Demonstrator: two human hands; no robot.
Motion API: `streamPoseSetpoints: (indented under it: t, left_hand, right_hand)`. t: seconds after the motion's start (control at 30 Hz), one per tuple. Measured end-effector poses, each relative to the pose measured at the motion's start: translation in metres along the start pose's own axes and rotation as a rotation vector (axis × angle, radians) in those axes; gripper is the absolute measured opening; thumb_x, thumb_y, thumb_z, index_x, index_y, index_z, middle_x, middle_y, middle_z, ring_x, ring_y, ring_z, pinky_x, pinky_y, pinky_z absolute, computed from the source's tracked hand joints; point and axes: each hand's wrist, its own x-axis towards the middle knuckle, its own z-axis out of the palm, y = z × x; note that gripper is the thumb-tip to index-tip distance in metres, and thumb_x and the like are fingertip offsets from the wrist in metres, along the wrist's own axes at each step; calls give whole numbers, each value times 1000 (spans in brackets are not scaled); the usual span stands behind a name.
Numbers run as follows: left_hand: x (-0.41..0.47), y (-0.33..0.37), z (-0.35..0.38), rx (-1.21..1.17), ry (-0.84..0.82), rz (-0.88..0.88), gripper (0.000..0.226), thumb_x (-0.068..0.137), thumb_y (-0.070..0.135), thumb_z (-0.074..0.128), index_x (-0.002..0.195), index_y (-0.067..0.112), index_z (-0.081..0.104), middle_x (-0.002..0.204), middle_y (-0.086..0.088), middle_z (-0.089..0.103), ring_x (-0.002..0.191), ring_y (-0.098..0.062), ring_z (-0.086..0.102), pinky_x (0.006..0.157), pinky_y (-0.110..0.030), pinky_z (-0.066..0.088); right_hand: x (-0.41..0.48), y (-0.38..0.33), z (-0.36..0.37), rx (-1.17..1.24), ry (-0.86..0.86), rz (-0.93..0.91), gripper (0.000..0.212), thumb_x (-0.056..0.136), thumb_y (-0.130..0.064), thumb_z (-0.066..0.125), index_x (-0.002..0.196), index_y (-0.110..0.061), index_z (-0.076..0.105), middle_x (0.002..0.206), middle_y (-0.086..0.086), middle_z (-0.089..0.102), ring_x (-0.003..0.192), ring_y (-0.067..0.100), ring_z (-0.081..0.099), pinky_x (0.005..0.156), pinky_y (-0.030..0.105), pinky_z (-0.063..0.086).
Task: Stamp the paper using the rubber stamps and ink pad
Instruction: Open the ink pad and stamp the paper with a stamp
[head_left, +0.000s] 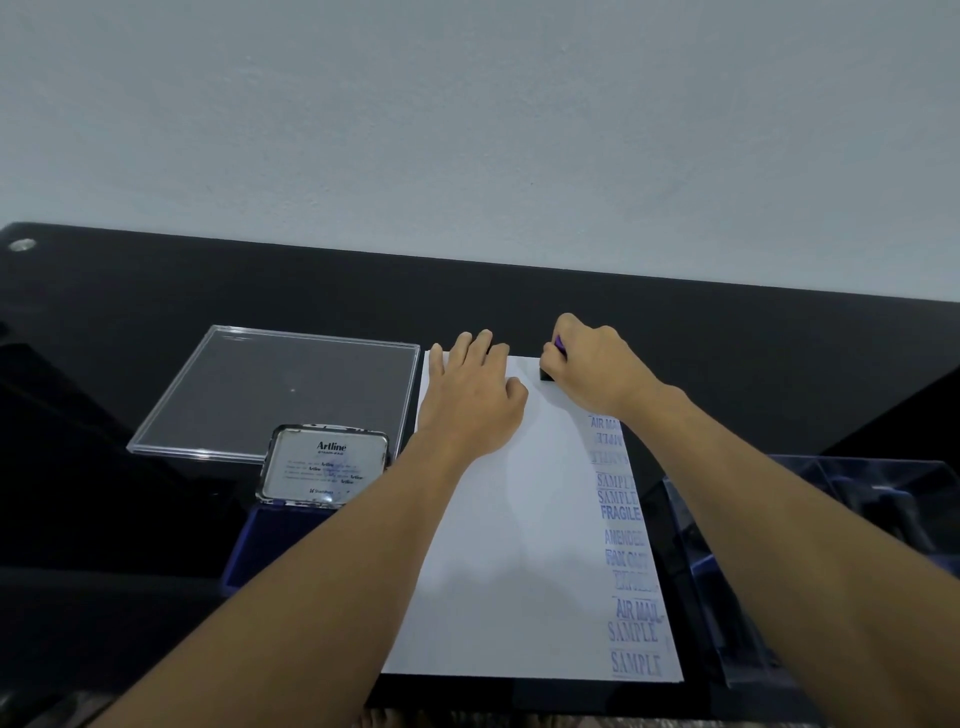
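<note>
Bare forearms (311, 582) are stretched over the white sheet of paper (509, 545). The left hand (470, 400) is laid flat on its far left corner, fingers straight. The right hand (592, 371) is curled round a small black rubber stamp with a purple top (546, 374), set down at the paper's far edge. Pressure is best kept straight down, unrocked, with the sheet pinned. Blue impressions (628, 545) are crowded down the right margin; the middle is left blank. The open blue ink pad (275, 540) is placed just left of the paper, a clear plastic lid (270, 389) beyond it, and a blue stamp tray (857, 519) close on the right.
</note>
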Motion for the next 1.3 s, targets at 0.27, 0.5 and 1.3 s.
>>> streamPoseSetpoints:
  t: [0.27,0.5,1.3]
  left_hand:
    - [0,0,-1,-7,-6,2,51,99,31,33,149,17,33,162,-3,20,150,-22,8,120,-52,0]
    - [0,0,0,-3,-16,2,51,100,32,32,149,18,33,163,-2,19,151,-23,8,120,-52,-1]
    - [9,5,-23,-143,-80,-45,46,94,24,47,138,13,48,146,-2,43,140,-23,29,118,-53,13]
  right_hand:
    - [0,0,3,-25,18,0,17,104,-28,44,99,-13,47,74,3,55,59,14,49,51,25,38]
    - [0,0,3,-29,14,3,16,105,-30,45,99,-16,46,75,0,54,60,13,50,52,22,35]
    - [-8,0,-42,192,128,76,23,101,-31,48,94,-11,56,86,6,62,70,16,54,61,28,43]
